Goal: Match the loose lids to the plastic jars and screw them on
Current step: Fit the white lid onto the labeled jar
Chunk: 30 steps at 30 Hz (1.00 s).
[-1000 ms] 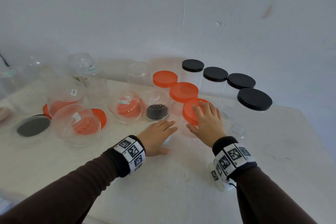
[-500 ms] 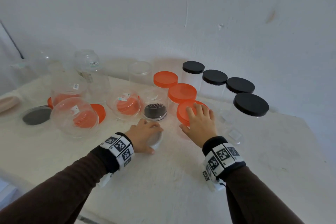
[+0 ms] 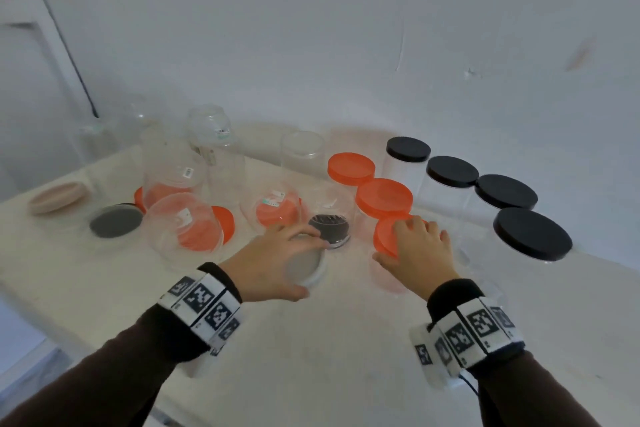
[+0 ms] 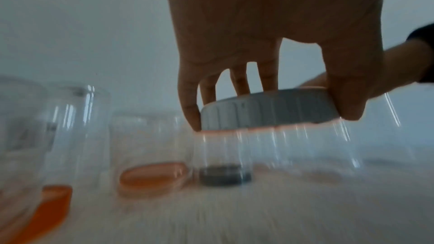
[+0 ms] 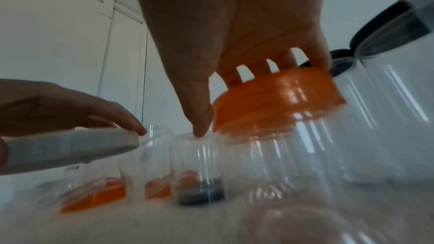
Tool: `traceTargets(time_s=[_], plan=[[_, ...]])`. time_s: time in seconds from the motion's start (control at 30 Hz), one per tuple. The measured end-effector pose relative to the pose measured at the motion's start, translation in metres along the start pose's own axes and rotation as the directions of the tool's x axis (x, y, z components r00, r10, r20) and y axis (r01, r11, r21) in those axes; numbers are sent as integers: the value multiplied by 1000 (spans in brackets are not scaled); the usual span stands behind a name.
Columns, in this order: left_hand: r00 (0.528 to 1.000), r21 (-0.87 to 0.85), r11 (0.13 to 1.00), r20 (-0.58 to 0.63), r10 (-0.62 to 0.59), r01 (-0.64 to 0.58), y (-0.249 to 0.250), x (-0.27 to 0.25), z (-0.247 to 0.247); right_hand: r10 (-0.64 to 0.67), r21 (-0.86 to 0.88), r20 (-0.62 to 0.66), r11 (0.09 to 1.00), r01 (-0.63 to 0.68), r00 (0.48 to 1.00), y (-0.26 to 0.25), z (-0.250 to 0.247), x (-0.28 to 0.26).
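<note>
White tabletop (image 3: 346,340): left hand (image 3: 273,260) fingers clasp grey lid (image 3: 304,267); right hand (image 3: 419,250) fingers clasp orange lid (image 3: 384,236).

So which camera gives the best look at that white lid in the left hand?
The left wrist view: the white lid fills the middle, its ribbed rim sharp, the left hand gripping it. The head view shows only part of its top under the hand. The right wrist view catches it cut off at the left edge.

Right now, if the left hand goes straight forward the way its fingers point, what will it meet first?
Probably the clear jar with a black lid inside: it stands just beyond the fingertips of the left hand, which grips a grey lid. Depth is hard to judge.
</note>
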<state>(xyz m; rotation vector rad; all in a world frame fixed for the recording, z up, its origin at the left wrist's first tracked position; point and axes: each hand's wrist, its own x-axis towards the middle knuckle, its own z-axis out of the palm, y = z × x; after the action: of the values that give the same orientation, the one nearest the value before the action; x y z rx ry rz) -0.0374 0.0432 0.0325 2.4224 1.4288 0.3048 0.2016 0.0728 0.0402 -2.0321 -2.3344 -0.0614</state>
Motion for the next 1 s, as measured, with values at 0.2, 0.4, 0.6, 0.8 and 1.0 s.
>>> traceTargets(time_s=[0.2,0.4,0.6,0.8,1.0], plan=[[963,-101,994,-268,22,-51,-56,-32,-76,-112,352,-154,922,160,982,-53,-44,32],[908,-103,994,-419,-3,-44,-142,-57,-128,-309,388,-149,855,343,939,-153,-67,85],[891,-106,994,-453,-15,-37,-205,-69,-153,-417,327,-65,849,414,907,-235,-77,142],[909,-128,989,-416,20,-80,-246,-66,-168,-427,289,104,877,384,898,-278,-69,186],[897,-191,972,-439,39,-136,-273,-56,-171,-373,211,235,921,328,898,-285,-57,211]])
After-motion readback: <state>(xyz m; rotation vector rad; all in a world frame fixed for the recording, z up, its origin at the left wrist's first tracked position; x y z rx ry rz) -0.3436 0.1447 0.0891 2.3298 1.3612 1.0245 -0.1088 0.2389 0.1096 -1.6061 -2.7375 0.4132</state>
